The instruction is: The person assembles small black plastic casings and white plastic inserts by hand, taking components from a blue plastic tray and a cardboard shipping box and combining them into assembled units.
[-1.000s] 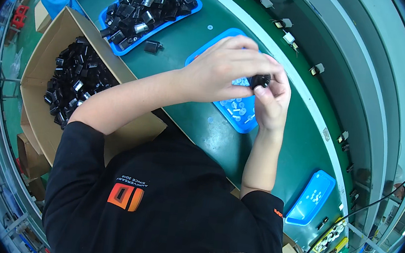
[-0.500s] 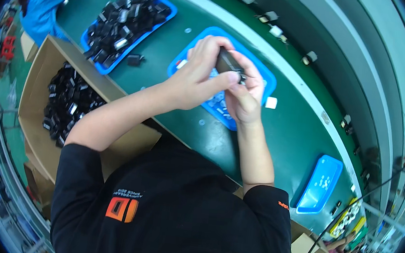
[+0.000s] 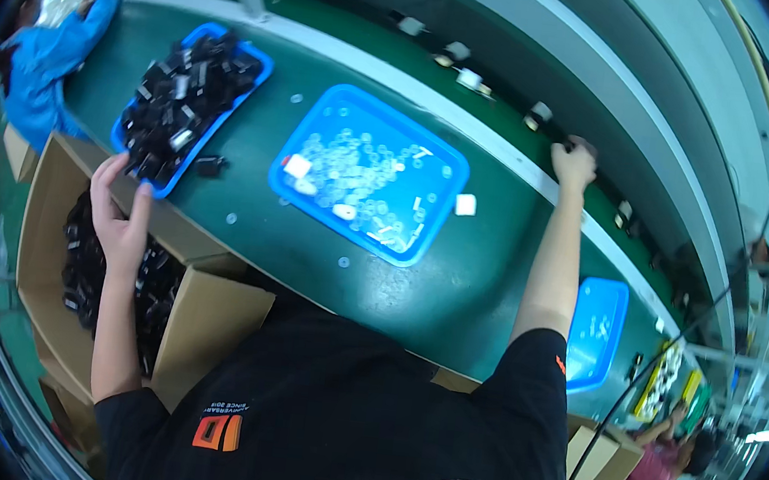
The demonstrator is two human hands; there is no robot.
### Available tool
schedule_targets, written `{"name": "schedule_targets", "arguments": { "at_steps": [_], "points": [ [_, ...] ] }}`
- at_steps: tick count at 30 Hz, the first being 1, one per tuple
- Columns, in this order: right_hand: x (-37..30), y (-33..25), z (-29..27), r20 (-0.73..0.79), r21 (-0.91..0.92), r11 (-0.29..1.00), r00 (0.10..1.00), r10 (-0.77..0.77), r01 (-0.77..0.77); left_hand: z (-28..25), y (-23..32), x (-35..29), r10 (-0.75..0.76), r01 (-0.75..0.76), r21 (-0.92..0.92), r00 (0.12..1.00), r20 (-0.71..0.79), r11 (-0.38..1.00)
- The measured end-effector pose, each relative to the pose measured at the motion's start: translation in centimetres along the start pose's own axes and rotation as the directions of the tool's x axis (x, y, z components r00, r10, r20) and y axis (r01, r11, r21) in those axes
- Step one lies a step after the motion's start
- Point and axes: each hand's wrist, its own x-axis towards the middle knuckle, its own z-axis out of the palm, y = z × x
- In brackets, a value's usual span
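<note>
My left hand is at the near end of a blue tray heaped with black block-shaped parts. Its fingers are spread and look empty, beside the heap and above the cardboard box's edge. Out to the far right, my right hand reaches past the table's white rim over the green strip. Its fingers are closed round a small black block-shaped part, mostly hidden by the hand. One loose black part lies on the table just right of the heaped tray.
A blue tray of small clear rings and white bits stands mid-table, a white cube beside it. The cardboard box at left holds more black parts. Another blue tray is at right. Spaced units line the green strip. Two people work nearby.
My hands have parted from over the middle tray. The right one carried a black part out to the far right; the left moved left to the heaped tray. The view has shifted.
</note>
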Motion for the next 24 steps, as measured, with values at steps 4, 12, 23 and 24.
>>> {"name": "schedule_targets", "arguments": {
  "at_steps": [4, 12, 23, 24],
  "points": [
    [1.1, -2.9, -0.5, 0.145, -0.284, 0.957, 0.983, 0.112, -0.067, -4.0, -5.8, -1.4, -0.061, 0.09, 0.324, 0.993, -0.098, 0.942],
    [5.7, -2.0, 5.9, -0.218, 0.377, 0.913, 0.973, -0.075, 0.155, -4.6, -21.3, -7.3, -0.601, 0.443, 0.631, 0.798, 0.046, 0.637],
    [-6.1, -6.7, -2.5, 0.175, 0.63, -0.755, 0.98, -0.093, -0.184, -1.3, -23.3, -6.3, -0.658, 0.069, 0.887, 0.697, 0.284, 0.456],
    [-7.0, -7.3, -2.6, 0.16, 0.648, -0.738, 0.981, -0.108, -0.187, -1.3, -23.1, -6.5, -0.61, 0.031, 0.882, 0.734, 0.299, 0.469]
  ]
}}
